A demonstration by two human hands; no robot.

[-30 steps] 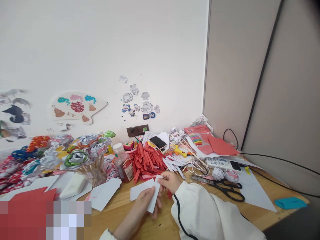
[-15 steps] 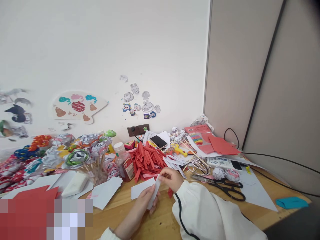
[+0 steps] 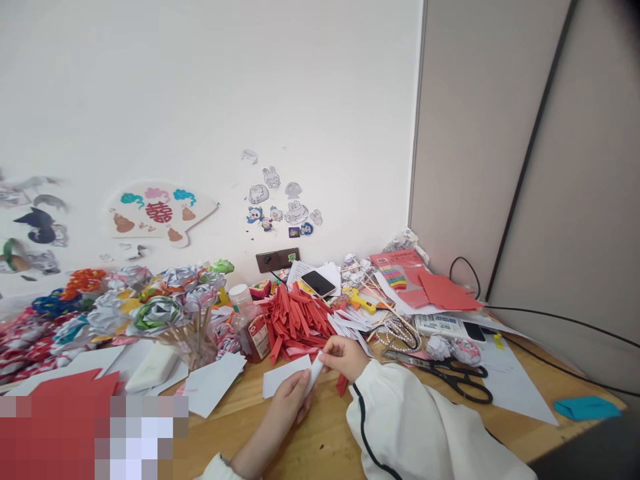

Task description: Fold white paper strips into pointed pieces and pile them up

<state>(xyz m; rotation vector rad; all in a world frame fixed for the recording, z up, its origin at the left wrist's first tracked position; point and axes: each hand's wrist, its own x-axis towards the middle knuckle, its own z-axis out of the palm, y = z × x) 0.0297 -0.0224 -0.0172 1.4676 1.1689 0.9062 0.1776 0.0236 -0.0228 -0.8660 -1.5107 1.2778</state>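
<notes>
Both my hands hold one narrow white paper strip [image 3: 315, 369] just above the wooden desk [image 3: 320, 440]. My left hand [image 3: 290, 397] pinches its lower end, and my right hand [image 3: 344, 357], in a white sleeve, pinches its upper end. The strip is folded narrow between them. A white paper sheet [image 3: 283, 375] lies flat right behind my left hand. A heap of folded red paper strips [image 3: 295, 320] lies just beyond both hands.
Paper flowers on sticks [image 3: 160, 307] crowd the left. A small bottle [image 3: 250, 323] stands by the red heap. Black scissors [image 3: 457, 380], a phone [image 3: 318, 283], a yellow glue gun [image 3: 361, 301], red sheets [image 3: 440, 290] and cables lie right. White sheets [image 3: 213, 383] lie left.
The strip has been folded narrower between my hands. My left hand has slid up it toward the right hand. The view has shifted slightly.
</notes>
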